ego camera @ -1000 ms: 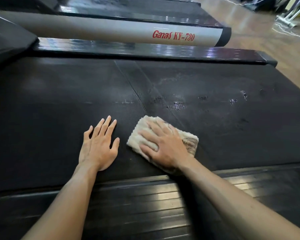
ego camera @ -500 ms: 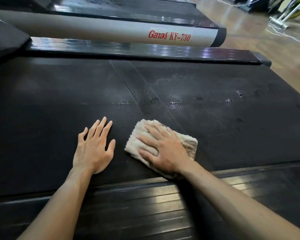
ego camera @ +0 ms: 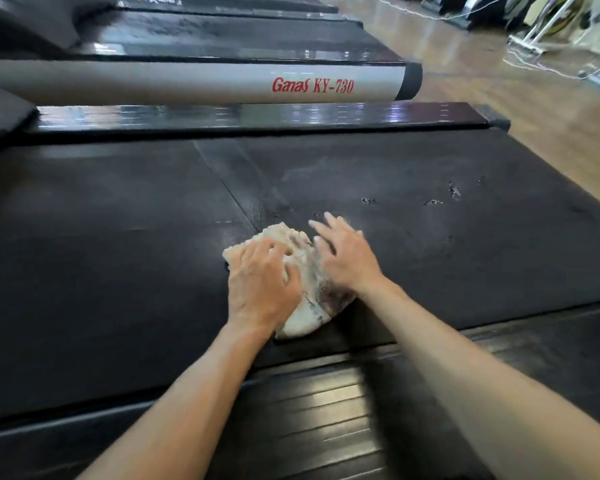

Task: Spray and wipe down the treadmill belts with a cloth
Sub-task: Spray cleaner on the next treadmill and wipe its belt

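A pale, bunched cloth [ego camera: 303, 271] lies on the black treadmill belt [ego camera: 118, 237] just below the middle of the frame, its lower edge close to the ribbed side rail [ego camera: 326, 403] that runs across the bottom. Dark smudges show on the cloth's lower right part. The left hand [ego camera: 260, 282] rests on the cloth's left side with its fingers curled into the fabric, gripping it. The right hand [ego camera: 347, 258] lies on the cloth's right side with fingers straight and slightly spread, the tips reaching past the cloth onto the belt; they are blurred, so how firmly they press is hard to tell. Small wet spots [ego camera: 433, 201] dot the belt to the upper right of the hands. Across the top, a grey treadmill side cover [ego camera: 187, 81] bears red lettering "Ganas KY-730". A wooden floor [ego camera: 499, 81] fills the upper right.
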Demonstrator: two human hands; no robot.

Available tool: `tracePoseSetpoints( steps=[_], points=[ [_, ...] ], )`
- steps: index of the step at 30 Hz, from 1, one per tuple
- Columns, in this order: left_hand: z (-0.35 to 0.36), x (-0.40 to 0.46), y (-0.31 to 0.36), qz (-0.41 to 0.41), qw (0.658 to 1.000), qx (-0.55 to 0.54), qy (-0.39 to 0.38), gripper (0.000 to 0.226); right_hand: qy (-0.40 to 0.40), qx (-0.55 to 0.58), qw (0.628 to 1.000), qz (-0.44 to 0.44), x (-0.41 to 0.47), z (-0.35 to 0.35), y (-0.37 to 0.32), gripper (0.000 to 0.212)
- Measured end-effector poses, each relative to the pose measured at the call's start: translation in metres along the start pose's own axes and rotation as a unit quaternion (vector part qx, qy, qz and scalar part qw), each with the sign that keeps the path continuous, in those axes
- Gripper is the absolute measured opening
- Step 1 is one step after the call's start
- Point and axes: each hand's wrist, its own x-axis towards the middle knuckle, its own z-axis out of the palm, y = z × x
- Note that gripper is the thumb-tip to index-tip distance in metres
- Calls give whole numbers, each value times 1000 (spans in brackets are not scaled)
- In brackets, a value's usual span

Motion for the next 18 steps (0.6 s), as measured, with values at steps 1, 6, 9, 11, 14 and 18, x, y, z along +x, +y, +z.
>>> tracePoseSetpoints(
  steps=[1, 6, 9, 11, 14, 18],
  points=[
    [6, 1, 9, -19, 1000, 9, -14, 37, 23, -34, 999, 18, -4, -7, 23, 45],
    [41, -5, 31, -63, 987, 114, -92, 86, 41, -123, 988, 85, -32, -28, 102, 54],
    [50, -7, 29, -104, 987, 100, -73, 83, 14, -169, 983, 73, -43, -24, 110, 60],
    [55, -4, 29, -131, 986, 83, -67, 82, 26, -182, 980, 72, -43, -22, 110, 60],
    [61, -3, 27, -111, 985, 117, -64, 82, 35, -191, 978, 74, -42, -18, 113, 60],
    [57, -6, 19, 39, 979, 164, -112, 80, 24, -191, 978, 80, -41, -19, 115, 61]
  ],
)
